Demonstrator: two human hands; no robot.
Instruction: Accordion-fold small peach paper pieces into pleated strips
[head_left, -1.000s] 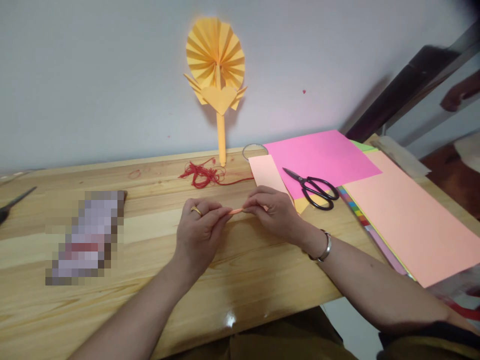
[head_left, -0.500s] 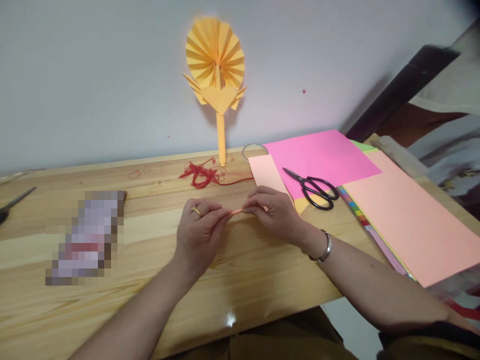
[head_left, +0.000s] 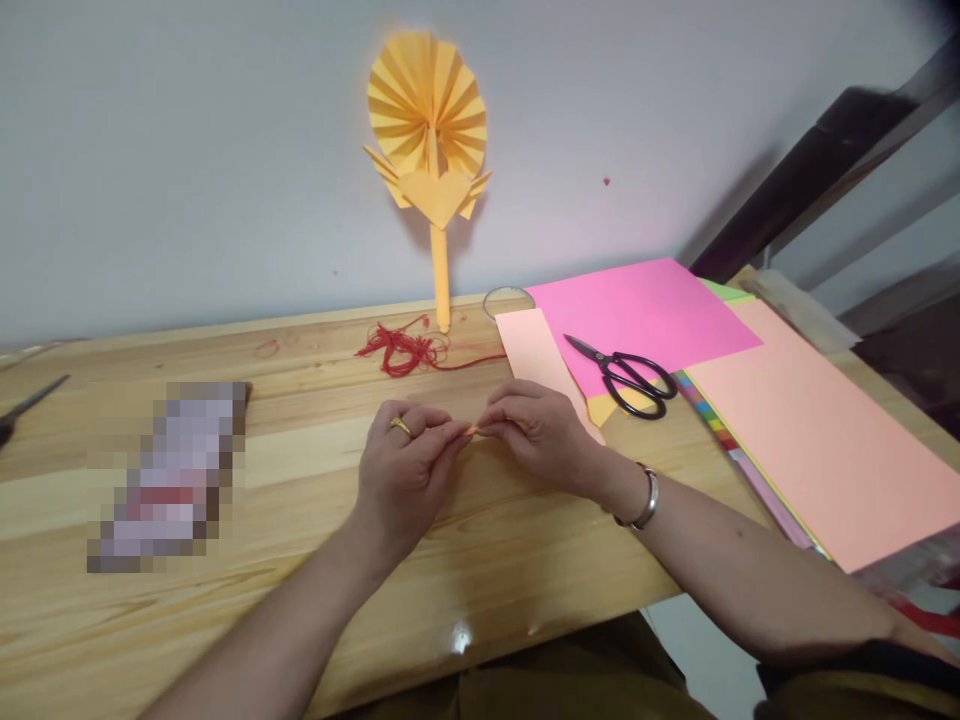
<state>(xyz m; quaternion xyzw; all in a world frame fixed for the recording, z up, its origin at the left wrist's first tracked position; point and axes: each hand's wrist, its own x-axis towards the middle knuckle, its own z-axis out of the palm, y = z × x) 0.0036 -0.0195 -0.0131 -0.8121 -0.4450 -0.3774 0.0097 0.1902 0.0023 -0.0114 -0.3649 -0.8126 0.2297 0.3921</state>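
Observation:
A small narrow piece of peach paper (head_left: 474, 430) is pinched between my two hands, mostly hidden by the fingertips. My left hand (head_left: 409, 455), with a gold ring, is closed on its left end. My right hand (head_left: 540, 435) is closed on its right end, and a bracelet (head_left: 646, 497) circles that wrist. Both hands are just above the wooden table (head_left: 300, 620). Beyond my right hand lies a peach paper strip (head_left: 541, 360), partly covered by the hand. A tangle of red string (head_left: 405, 348) lies farther back.
A yellow pleated paper fan (head_left: 427, 105) leans on the wall. Black-handled scissors (head_left: 630, 382) rest over pink paper (head_left: 645, 310). To the right is a stack topped with a peach sheet (head_left: 825, 440). At left are a blurred-out object (head_left: 176, 470) and another dark tool (head_left: 34, 405).
My fingertips have come closer together, so less of the peach paper shows between them. The left hand has shifted slightly right. Objects on the table stay in place.

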